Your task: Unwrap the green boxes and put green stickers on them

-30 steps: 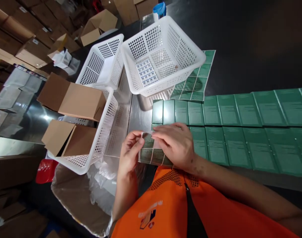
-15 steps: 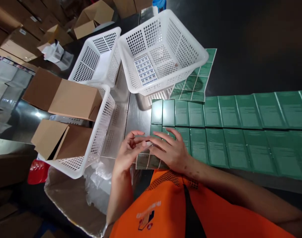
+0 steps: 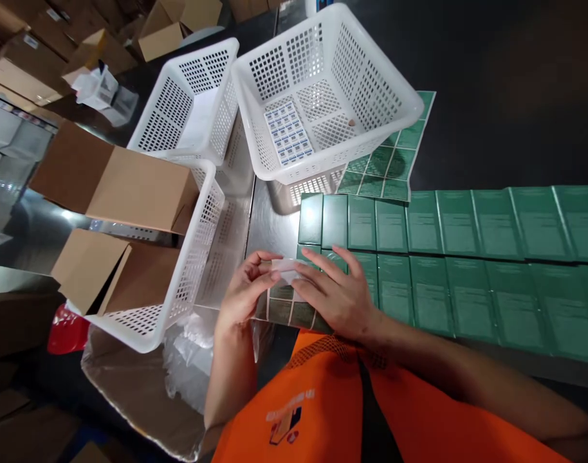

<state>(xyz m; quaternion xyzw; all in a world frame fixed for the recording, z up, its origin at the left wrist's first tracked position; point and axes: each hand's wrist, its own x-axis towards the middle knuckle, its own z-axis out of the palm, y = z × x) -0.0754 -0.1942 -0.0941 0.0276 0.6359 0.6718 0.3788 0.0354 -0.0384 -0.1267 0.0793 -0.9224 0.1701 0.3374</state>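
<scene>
A small whitish, see-through slip (image 3: 285, 265) spans the gap between my hands, in front of my waist. My left hand (image 3: 248, 289) pinches its left end between thumb and fingertips. At its right end, my right hand (image 3: 339, 292) holds it with the lower fingers, while the upper fingers stretch out over the green boxes. Whether the slip is paper or film I cannot tell. Beneath the hands lies a green gridded sheet (image 3: 278, 311), partly covered by them. Flat green boxes (image 3: 422, 286) with a shiny surface run in two rows to the right.
A white basket (image 3: 323, 151) with a sheet of blue-and-white labels (image 3: 289, 134) stands beyond the boxes, on another green sheet (image 3: 395, 161). Left are a second white basket (image 3: 217, 138) and one holding open cartons (image 3: 134, 186). A lined bin (image 3: 125, 386) sits lower left.
More of the whitish slip now shows between my fingers, stretched out flat. My hands stay in nearly the same place; the view has shifted slightly.
</scene>
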